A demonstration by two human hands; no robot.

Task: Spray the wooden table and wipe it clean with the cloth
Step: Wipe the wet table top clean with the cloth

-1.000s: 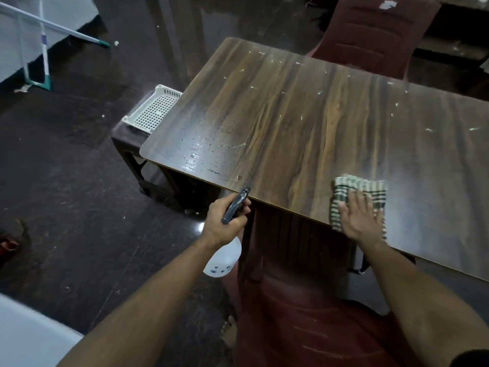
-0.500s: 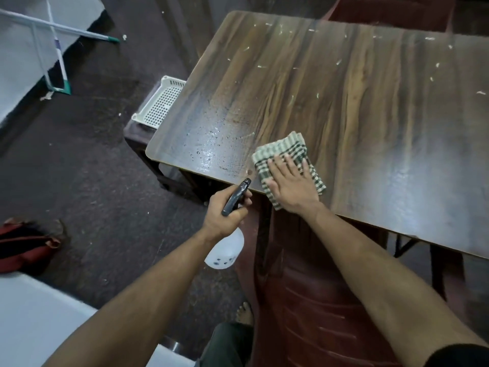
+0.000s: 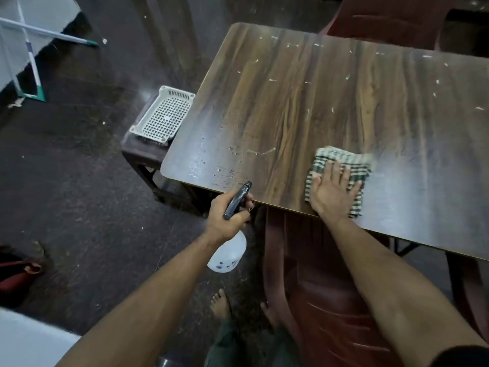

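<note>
Two hands, left [image 3: 225,215] gripping spray bottle [image 3: 227,256], markings unreadable, right [image 3: 332,192] flat on checked cloth [image 3: 341,158], wooden table [image 3: 317,102]

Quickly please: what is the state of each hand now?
Left hand: grips the spray bottle beside the table edge.
Right hand: open, fingers flat, pressing the checked cloth on the wooden table.

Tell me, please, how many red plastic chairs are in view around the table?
2: one chair tucked under the table's near edge by the person's feet, one chair beyond the far edge. Others may be hidden.
</note>
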